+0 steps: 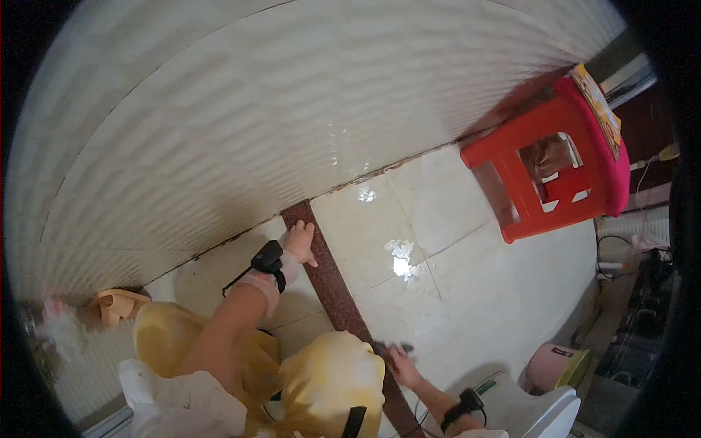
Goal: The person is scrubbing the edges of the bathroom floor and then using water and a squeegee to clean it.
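Note:
My left hand point(300, 242) rests on the dark red stone threshold strip point(334, 274), close to where it meets the ribbed tile wall point(263, 126). Its fingers are spread and hold nothing. Farther down the same strip, my right hand point(404, 368) is low over its right side, gripping a small dark object point(407, 347). Blur and the fingers hide what kind of object it is. Pale floor tiles point(394, 306) lie on both sides of the strip. My knees, in yellow trousers point(334, 372), are bent beside it.
A red plastic stool point(547, 213) with a pink cover point(616, 180) stands by the wall at right. A pink bucket point(545, 364) and a white plastic item point(526, 405) are at lower right. An orange slipper point(120, 306) lies at left.

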A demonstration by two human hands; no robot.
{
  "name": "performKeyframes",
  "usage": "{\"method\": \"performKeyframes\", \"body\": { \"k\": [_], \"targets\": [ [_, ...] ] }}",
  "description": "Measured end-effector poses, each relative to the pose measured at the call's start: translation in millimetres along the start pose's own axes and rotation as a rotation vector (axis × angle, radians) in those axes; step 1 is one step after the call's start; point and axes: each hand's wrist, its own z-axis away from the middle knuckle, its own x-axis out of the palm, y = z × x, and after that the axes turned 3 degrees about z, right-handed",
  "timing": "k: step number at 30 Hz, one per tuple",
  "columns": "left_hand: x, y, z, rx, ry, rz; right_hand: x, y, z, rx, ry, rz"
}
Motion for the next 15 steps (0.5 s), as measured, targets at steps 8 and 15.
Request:
{"method": "performKeyframes", "body": {
  "k": [8, 15],
  "targets": [
    [0.5, -0.9, 1.5, 0.019, 0.043, -0.005, -22.2, -50.9, -210.5, -0.187, 0.323, -0.054],
    [-1.5, 12.8, -3.8, 0.023, 0.047, -0.001, -68.1, -113.2, -393.1, -0.229, 0.425, -0.045]
  ]
}}
